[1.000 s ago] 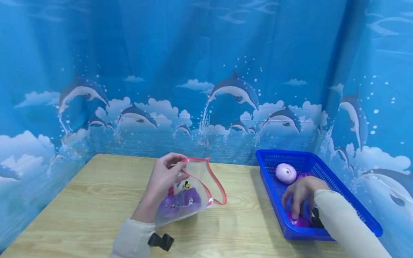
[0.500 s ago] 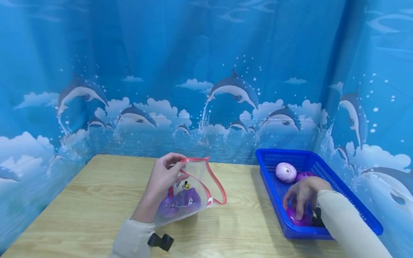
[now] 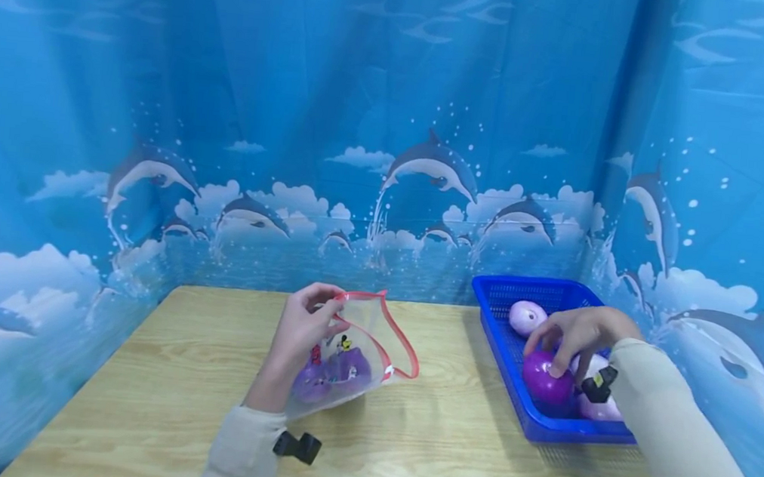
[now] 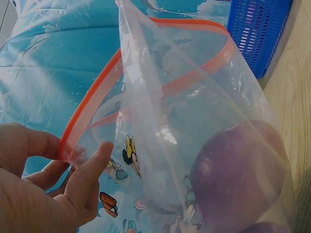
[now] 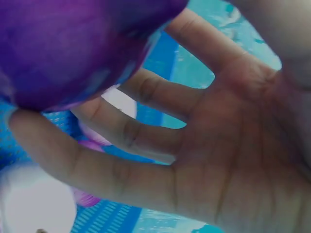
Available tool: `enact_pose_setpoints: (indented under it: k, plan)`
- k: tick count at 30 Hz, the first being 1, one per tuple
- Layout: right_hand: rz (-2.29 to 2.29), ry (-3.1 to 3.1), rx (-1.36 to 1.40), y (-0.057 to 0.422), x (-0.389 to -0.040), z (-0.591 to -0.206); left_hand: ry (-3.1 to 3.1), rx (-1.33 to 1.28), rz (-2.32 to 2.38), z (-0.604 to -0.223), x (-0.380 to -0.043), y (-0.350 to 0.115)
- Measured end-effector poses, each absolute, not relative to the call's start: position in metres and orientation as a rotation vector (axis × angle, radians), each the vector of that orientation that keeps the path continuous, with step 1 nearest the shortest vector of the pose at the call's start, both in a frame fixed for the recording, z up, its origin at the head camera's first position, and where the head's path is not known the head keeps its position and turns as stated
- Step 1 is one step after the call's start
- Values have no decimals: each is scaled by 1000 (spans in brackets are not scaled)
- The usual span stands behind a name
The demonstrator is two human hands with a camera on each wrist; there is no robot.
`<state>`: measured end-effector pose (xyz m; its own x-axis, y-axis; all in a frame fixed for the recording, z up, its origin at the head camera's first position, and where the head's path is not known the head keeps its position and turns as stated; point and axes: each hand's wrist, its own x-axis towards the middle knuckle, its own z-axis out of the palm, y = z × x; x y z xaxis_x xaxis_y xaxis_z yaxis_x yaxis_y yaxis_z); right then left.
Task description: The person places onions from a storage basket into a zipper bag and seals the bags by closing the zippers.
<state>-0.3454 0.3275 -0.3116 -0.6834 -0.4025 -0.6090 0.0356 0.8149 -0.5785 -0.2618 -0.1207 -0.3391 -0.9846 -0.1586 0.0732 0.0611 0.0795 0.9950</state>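
A purple onion is sitting in the fingers of the right hand, which are bending around it and grasping it. It is showing inside the near end of the blue basket, but the views are not telling if it is touching the bottom. A pale pink onion is lying near the far end of the basket, and another pale onion is peeking out just beside the purple one, partly hiding under the hand. The left hand is pinching the red edge of a clear bag with its fingers, and the bag's mouth is gaping wide. Cartoon pictures are dotting the bag, and purple round things are resting inside it. The basket is standing on the right side of the wooden desk. A blue dolphin curtain is hanging behind.
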Motion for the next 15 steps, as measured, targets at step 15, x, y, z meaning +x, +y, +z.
enact_pose_setpoints:
  k: [15]
  plan:
    - [-758, 2310, -442, 313, -341, -284, -2179, 116, -2036, -339, -262, -120]
